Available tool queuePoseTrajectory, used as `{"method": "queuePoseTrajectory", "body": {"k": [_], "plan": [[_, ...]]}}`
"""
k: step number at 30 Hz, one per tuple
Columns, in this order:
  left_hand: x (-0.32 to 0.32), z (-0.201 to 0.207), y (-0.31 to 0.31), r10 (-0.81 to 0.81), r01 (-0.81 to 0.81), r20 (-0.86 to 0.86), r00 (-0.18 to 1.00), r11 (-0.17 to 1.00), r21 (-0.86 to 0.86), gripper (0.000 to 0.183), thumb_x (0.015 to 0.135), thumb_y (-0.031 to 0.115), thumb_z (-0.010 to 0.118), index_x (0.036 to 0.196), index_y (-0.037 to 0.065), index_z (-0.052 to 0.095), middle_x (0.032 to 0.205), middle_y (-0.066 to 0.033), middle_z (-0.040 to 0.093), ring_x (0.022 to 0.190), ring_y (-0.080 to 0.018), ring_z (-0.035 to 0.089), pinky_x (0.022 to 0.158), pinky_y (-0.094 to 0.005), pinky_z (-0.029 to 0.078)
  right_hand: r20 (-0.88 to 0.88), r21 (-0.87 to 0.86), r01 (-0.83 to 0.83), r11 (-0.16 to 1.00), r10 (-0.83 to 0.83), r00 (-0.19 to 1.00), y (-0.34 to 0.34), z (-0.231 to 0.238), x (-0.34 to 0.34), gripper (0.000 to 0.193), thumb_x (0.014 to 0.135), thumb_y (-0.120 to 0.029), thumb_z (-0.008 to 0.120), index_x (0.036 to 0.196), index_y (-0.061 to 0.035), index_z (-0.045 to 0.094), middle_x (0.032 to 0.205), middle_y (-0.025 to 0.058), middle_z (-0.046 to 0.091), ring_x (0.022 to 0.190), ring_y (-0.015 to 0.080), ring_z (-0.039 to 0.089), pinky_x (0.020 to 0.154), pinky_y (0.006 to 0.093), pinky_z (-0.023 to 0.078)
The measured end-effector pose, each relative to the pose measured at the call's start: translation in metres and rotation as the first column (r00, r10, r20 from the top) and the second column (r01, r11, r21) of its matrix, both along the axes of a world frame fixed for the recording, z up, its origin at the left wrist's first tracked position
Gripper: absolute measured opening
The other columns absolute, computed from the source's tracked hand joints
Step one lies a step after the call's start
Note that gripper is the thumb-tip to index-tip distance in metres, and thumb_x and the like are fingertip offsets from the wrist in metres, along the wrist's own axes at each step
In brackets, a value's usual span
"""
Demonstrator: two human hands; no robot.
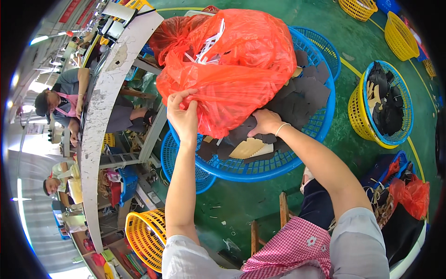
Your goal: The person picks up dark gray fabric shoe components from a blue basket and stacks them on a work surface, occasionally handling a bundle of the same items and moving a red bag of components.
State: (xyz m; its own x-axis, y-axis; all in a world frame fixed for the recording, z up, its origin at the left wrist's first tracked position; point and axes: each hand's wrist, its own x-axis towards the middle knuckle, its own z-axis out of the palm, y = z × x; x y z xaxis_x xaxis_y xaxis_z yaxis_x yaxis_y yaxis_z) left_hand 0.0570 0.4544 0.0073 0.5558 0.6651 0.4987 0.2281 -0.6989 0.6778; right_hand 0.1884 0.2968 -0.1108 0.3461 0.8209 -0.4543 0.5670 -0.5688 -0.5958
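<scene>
A big red plastic bag (246,56), bulging and partly see-through, rests on a wide blue basket (260,174). White strips (211,44) poke out near its top. My left hand (182,111) pinches the bag's near left edge between thumb and fingers. Dark cut pieces (304,100) and a few tan scraps (246,148) lie in the basket, partly under the bag. My right hand (267,122) reaches in among the dark pieces beside the bag's lower edge. Its fingertips are hidden there, so what they grip, if anything, does not show.
A worn white table edge (109,69) runs along the left, with people seated beyond it. An orange basket (146,237) stands below. To the right, a blue-lined yellow basket (362,116) holds black scraps. Wooden stool legs (283,209) are close to my knees.
</scene>
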Motion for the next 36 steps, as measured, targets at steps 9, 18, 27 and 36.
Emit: {"method": "queuePoseTrajectory", "body": {"k": [9,18,27,36], "plan": [[-0.023,-0.023,-0.014,0.074,-0.073,-0.052,0.996,0.997,0.008,0.031,0.068,-0.009,0.060,0.091,0.008,0.071,0.088,-0.0079,0.054,0.087,-0.0230,0.055,0.083,-0.0316,0.045,0.191,-0.083,0.085,0.993,-0.068,0.979,-0.074,0.073,0.042,0.055,0.060,-0.028,0.081,0.111,-0.0141,0.069,0.106,0.0133,0.068,0.100,0.0308,0.065,0.085,0.0418,0.052],[-0.041,-0.041,-0.020,0.004,-0.002,-0.322,0.947,1.000,0.004,0.035,0.070,-0.001,0.065,0.102,0.011,0.069,0.110,-0.0137,0.053,0.108,-0.0309,0.051,0.094,-0.0383,0.042,-0.550,0.093,0.454,0.886,-0.334,0.765,-0.131,0.110,0.074,0.040,0.066,-0.011,0.077,0.102,0.0026,0.069,0.096,0.0101,0.071,0.085,0.0199,0.067,0.079,0.0331,0.051],[-0.001,-0.026,-0.158,-0.477,0.489,0.301,0.826,0.341,-0.803,0.081,0.085,0.025,0.070,0.148,0.008,0.024,0.150,-0.0195,0.026,0.136,-0.0352,0.031,0.110,-0.0442,0.028,-0.660,0.351,0.757,0.551,-0.429,0.617,-0.205,0.150,0.025,0.039,0.073,-0.016,0.078,0.104,0.0049,0.066,0.099,0.0065,0.069,0.088,0.0127,0.062,0.083,0.0283,0.049],[0.077,0.078,-0.360,-0.677,0.579,0.646,0.352,-0.385,-0.719,0.046,0.094,0.018,0.055,0.136,0.004,0.042,0.129,-0.0123,0.054,0.116,-0.0246,0.055,0.098,-0.0373,0.045,-0.440,0.636,0.754,0.162,-0.726,0.528,-0.398,0.234,-0.087,0.040,0.080,-0.012,0.076,0.112,0.0053,0.063,0.101,0.0050,0.067,0.090,0.0101,0.059,0.083,0.0271,0.049]]}}
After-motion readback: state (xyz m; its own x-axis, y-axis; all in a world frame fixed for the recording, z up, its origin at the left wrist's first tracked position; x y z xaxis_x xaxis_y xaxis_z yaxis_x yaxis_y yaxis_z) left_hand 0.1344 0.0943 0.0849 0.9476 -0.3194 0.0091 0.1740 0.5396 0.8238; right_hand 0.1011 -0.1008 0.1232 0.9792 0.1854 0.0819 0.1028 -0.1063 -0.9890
